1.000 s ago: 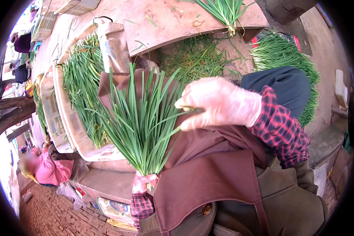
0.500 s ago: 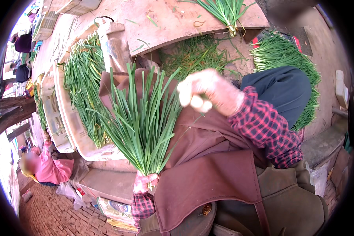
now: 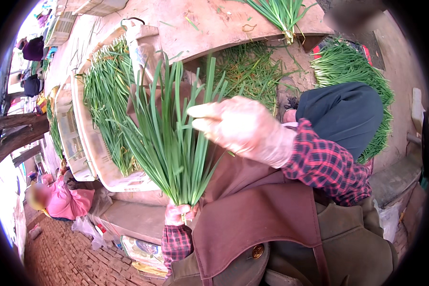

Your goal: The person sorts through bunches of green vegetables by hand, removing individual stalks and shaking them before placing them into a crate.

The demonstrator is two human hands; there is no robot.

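Note:
My left hand (image 3: 180, 214) is closed round the pale base of a bunch of garlic chives (image 3: 174, 157), whose long flat leaves fan upward and away from me. My right hand (image 3: 245, 126) reaches across from the right, touching or just in front of the leaves' right side. Its two foremost fingers stretch out with a small gap between them; the others are curled or hidden. Motion and glare soften this hand, and I see nothing held in it. A brown apron (image 3: 257, 224) covers my lap behind the bunch.
A white crate (image 3: 93, 159) full of chives stands at my left. Ahead is a low wooden table (image 3: 214, 21) with a small chive bunch (image 3: 283, 21). Loose leaves (image 3: 245, 71) lie under it. A large chive pile (image 3: 350, 71) lies at right. A person in pink (image 3: 71, 198) sits at far left.
My right hand has moved left to the leaves, its front fingers now stretched out rather than curled. My left hand still grips the bunch. The whole view has shifted slightly.

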